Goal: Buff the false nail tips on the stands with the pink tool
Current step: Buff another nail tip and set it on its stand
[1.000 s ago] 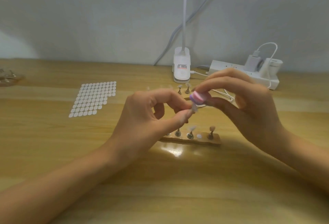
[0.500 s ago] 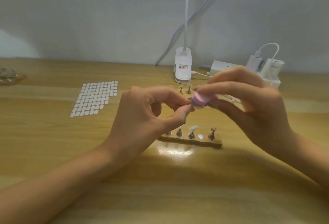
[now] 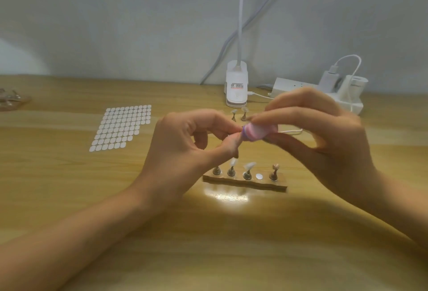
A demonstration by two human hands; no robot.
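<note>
My right grip [image 3: 324,138] is clamped on the pink tool [image 3: 256,133], with my thumb under it and my fingers curled over the top. The tool lies nearly level above the tabletop [image 3: 69,198], and its purple-ringed end points toward my other hand.

My left grip [image 3: 185,151] has thumb and forefinger pressed together right at that purple end, the other fingers curled behind. Whatever sits in that pinch is hidden by the fingertips and the tool, so I cannot tell whether it clamps anything.

Below and a little nearer to me than both hands, a wooden strip [image 3: 245,184] lies on the tabletop and carries 4 small stands [image 3: 247,175] in a row. Pale nail tips [image 3: 250,165] sit on the 2nd and 3rd stands from the left. The leftmost looks bare, and the rightmost has a small pinkish lump on top. A white disc [image 3: 259,176] lies on the strip between the 3rd and 4th stands.

Past my fingers, 2 further stands [image 3: 243,116] with tips are on the tabletop just in front of a white clip lamp [image 3: 236,87]. A white power strip [image 3: 298,84] with plugs and a cable lies at the back right. To the left is a sheet of white dots [image 3: 121,127].
</note>
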